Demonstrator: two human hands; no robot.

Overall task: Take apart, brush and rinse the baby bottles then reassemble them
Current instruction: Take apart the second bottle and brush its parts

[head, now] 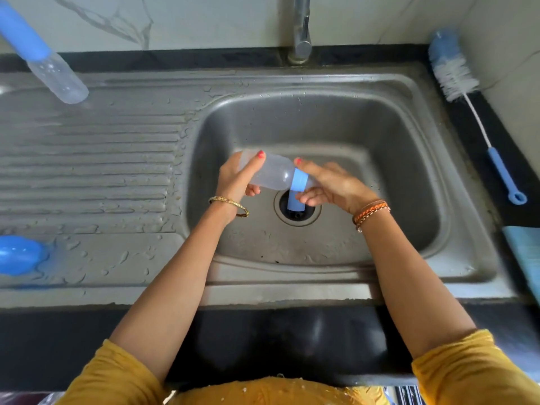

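Note:
Over the sink basin (380,171) I hold a clear baby bottle (270,175) on its side. My left hand (238,178) grips its body near the base. My right hand (327,185) grips the blue collar (300,180) at its neck. A blue piece (293,200) shows just below the collar, over the drain; whether my fingers hold it I cannot tell. A second bottle (49,65) with a blue cap stands at the far left of the wet drainboard. A blue rounded cap (20,255) lies at the left edge.
A bottle brush (455,74) with white bristles and a blue handle lies on the black counter to the right of the sink. The tap (301,27) stands behind the basin, with no water running. A light blue cloth (526,252) lies at the right edge.

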